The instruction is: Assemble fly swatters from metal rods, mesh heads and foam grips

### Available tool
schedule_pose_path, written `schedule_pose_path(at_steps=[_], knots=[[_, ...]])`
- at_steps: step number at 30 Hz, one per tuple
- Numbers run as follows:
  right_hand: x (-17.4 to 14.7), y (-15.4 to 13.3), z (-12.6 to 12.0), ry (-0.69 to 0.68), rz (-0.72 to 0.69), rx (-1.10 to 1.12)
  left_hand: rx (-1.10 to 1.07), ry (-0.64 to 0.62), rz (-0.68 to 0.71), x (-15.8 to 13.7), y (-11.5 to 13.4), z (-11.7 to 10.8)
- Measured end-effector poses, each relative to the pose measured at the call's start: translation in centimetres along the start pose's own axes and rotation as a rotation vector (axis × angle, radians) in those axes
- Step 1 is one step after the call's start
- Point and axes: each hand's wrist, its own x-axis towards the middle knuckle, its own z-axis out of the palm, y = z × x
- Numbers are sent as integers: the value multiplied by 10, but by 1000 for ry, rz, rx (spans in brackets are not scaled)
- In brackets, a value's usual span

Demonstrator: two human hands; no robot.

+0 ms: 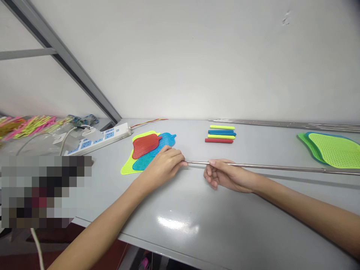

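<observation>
A thin metal rod [270, 167] runs level above the grey table and reaches out of view on the right. Its left end is pinched in the fingers of my left hand [171, 161], which hide the tip. My right hand [225, 174] grips the same rod a short way along, thumb on top and the other fingers curled below. Just left of my left hand lies a loose pile of fly swatter heads: a red one [144, 145], blue ones [168, 139] and yellow-green ones [128, 167]. Behind the rod, several coloured plastic tubes [221, 137] lie side by side.
More thin metal rods [281, 124] lie along the wall. At the right stand-off, green and blue swatter heads [334, 150] are stacked. A white power strip [101, 139] with cables sits at the left, near bagged pink and yellow strips [36, 125]. The table's front edge [146, 245] shows below.
</observation>
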Motion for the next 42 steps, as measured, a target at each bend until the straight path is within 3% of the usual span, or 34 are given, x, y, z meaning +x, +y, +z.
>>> schedule_pose_path(at_steps=[18, 30, 36, 42], knots=[[1, -7, 2, 42, 51, 113, -321, 156, -236, 2, 0, -7], [3, -4, 1, 46, 27, 62, -330, 136, -320, 5, -2, -8], [3, -3, 1, 38, 21, 71, -349, 46, -397, 2, -6, -5], [4, -3, 1, 40, 18, 77, -380, 38, -426, 1, -5, -5]])
